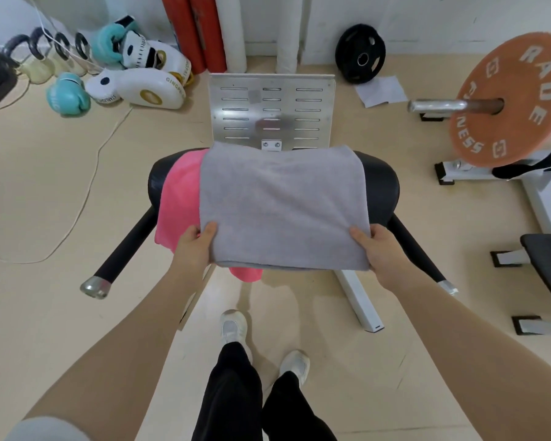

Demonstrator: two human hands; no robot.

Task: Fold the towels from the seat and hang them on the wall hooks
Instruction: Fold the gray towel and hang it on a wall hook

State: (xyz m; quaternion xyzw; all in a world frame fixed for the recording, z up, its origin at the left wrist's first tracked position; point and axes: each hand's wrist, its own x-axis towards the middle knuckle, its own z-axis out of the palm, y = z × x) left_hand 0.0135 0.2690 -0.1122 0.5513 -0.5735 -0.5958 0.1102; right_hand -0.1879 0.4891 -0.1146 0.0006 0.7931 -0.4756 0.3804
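A grey towel (283, 205), folded into a rectangle, lies spread over the black padded seat (380, 183). My left hand (194, 246) pinches its near left corner, thumb on top. At the near right corner, my right hand (377, 249) grips the edge the same way. A pink towel (180, 195) lies crumpled beneath the grey one, showing at the left and hanging below the near edge. No wall hooks are in view.
Behind the seat stands a slotted metal plate (271, 109). Black handles (121, 253) jut out at both sides of the seat. An orange weight plate (516, 100) on a bar is at right. Boxing gloves (67, 93) and pads (153, 87) lie at back left.
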